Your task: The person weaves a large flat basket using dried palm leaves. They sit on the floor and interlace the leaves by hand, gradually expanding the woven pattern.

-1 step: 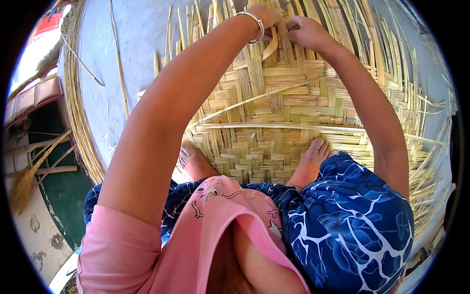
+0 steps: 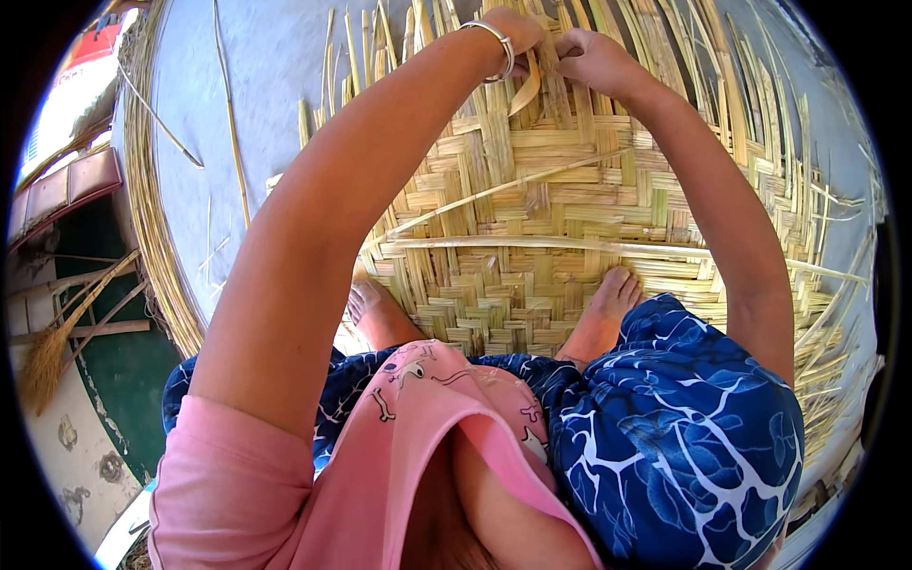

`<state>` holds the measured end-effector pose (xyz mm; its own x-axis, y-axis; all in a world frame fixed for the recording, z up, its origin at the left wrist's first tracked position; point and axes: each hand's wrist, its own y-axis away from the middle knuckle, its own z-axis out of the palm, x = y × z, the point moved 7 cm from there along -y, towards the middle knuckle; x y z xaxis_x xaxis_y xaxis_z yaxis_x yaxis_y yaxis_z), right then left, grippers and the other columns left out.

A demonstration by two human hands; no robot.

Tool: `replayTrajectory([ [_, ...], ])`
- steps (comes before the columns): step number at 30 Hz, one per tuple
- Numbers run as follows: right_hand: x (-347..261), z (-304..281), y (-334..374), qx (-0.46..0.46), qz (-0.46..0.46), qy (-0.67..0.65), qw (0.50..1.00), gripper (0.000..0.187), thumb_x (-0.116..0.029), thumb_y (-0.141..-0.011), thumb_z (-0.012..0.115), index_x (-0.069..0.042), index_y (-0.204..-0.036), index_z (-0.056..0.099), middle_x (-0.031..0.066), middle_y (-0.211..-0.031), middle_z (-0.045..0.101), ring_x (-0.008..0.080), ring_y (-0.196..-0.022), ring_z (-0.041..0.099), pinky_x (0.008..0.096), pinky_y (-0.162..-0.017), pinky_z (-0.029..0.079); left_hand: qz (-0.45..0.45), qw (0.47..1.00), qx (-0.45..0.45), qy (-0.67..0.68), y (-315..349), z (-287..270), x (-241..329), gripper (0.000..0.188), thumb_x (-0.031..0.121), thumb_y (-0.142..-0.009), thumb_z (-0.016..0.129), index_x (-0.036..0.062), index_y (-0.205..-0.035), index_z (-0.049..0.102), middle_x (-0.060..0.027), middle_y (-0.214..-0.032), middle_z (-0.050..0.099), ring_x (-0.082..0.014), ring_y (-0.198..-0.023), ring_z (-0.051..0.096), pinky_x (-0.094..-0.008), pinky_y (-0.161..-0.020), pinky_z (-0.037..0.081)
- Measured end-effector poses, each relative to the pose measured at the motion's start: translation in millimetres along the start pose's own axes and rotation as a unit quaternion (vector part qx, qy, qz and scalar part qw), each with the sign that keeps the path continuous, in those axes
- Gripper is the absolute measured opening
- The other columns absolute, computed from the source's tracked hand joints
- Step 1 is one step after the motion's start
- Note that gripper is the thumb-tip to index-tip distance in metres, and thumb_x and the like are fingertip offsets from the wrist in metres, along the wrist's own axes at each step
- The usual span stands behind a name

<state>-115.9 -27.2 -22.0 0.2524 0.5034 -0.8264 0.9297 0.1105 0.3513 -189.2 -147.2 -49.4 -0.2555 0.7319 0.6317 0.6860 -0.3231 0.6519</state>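
Note:
A woven mat of flat, pale yellow-green cane strips (image 2: pixel 546 223) lies under my feet, its long unwoven strip ends fanning out at the far side. There my left hand (image 2: pixel 519 36), with a bangle at the wrist, is closed on a flat cane strip (image 2: pixel 528 90) whose curled end hangs out below the fingers. Close on its right, my right hand (image 2: pixel 600 63) has thumb and fingers pinched together at the upright strips. Its fingertips partly hide what they grip. Both hands are over the far edge of the weave.
Two loose strips lie across the mat, one a long pale strip (image 2: pixel 532 243). My bare feet press on its near part. A bundle of long thin canes (image 2: pixel 152 209) runs along the left, with stray sticks on the grey floor (image 2: pixel 275 57). A straw broom (image 2: pixel 47 366) stands farther left.

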Motion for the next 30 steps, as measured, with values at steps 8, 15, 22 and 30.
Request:
replayTrajectory([
  [8,-16,4,8,-0.061,0.075,-0.055,0.994,0.038,-0.028,-0.084,0.06,-0.001,-0.11,0.055,0.0097,-0.094,0.062,0.0174,-0.083,0.062,0.0329,-0.073,0.055,0.253,0.806,-0.038,-0.534,-13,26,27,0.03,0.028,-0.095,0.045,0.0068,-0.105,0.065,-0.0162,-0.096,0.067,-0.0241,-0.091,0.066,-0.0415,-0.079,0.053],
  [15,-12,12,0,-0.046,0.076,-0.048,0.995,0.037,-0.035,-0.085,0.058,-0.005,-0.106,0.058,0.0073,-0.092,0.065,0.0175,-0.079,0.065,0.0317,-0.07,0.054,-0.024,0.998,0.032,0.056,25,-3,5,0.019,0.013,-0.09,0.045,-0.0018,-0.087,0.057,-0.0155,-0.08,0.066,-0.0251,-0.066,0.07,-0.0342,-0.053,0.057],
  [22,-11,18,2,-0.073,0.085,-0.091,0.99,0.036,-0.039,-0.084,0.056,-0.008,-0.101,0.063,0.0044,-0.088,0.066,0.0156,-0.079,0.064,0.0328,-0.069,0.052,0.003,0.998,0.044,0.037,32,-2,11,0.019,0.014,-0.089,0.045,0.0001,-0.087,0.058,-0.0148,-0.08,0.067,-0.0229,-0.066,0.069,-0.0323,-0.054,0.056],
  [30,-25,9,5,-0.027,0.065,0.025,0.997,0.044,-0.034,-0.08,0.061,0.0,-0.109,0.061,0.0095,-0.097,0.064,0.0227,-0.083,0.065,0.0367,-0.073,0.056,0.182,0.962,0.026,-0.201,-24,-7,-7,0.019,0.013,-0.089,0.044,-0.0018,-0.09,0.057,-0.0153,-0.079,0.066,-0.0247,-0.065,0.068,-0.0336,-0.052,0.054],
])
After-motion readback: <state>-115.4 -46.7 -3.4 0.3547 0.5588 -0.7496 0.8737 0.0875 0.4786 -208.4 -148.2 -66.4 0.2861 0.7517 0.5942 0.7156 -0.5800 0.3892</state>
